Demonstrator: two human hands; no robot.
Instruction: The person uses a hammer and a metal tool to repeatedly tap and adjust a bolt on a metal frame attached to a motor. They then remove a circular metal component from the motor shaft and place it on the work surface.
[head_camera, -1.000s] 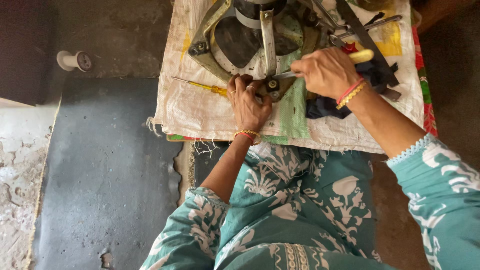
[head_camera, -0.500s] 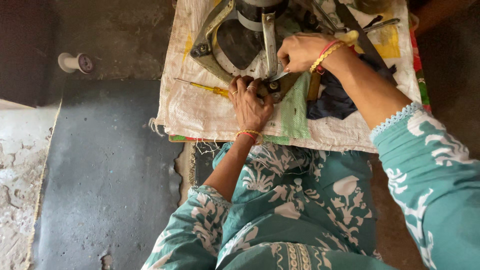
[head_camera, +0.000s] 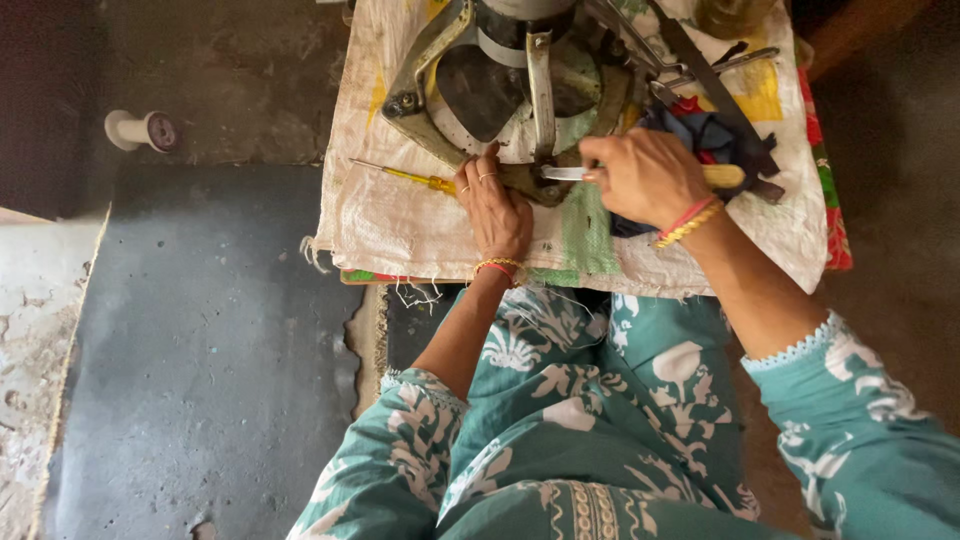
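A woven white sack (head_camera: 420, 225) with yellow, green and red printed patches covers the bench, its frayed edge hanging over the near side just above the person's lap. On it stands a metal machine part (head_camera: 500, 80) with a round dark body and olive-grey arms spreading outward.

The left hand (head_camera: 495, 205) lies flat against the near foot of the machine part, fingers pressed together and pointing up at the metal, holding nothing. The right hand (head_camera: 645, 175) is closed around the pale wooden handle of a tool (head_camera: 725, 176); its bright metal shaft (head_camera: 560, 172) runs left to the base of the machine part, just beside the left fingertips.

A yellow-handled screwdriver (head_camera: 405, 176) lies on the sack left of the left hand, apart from it. Dark blue and red cloth (head_camera: 700, 130) is bunched behind the right hand, with long metal bars (head_camera: 715, 70) lying across it toward the far right corner.

Left of the bench the dark floor (head_camera: 200, 350) is open, with a white spool (head_camera: 140, 130) lying well apart near the far wall.
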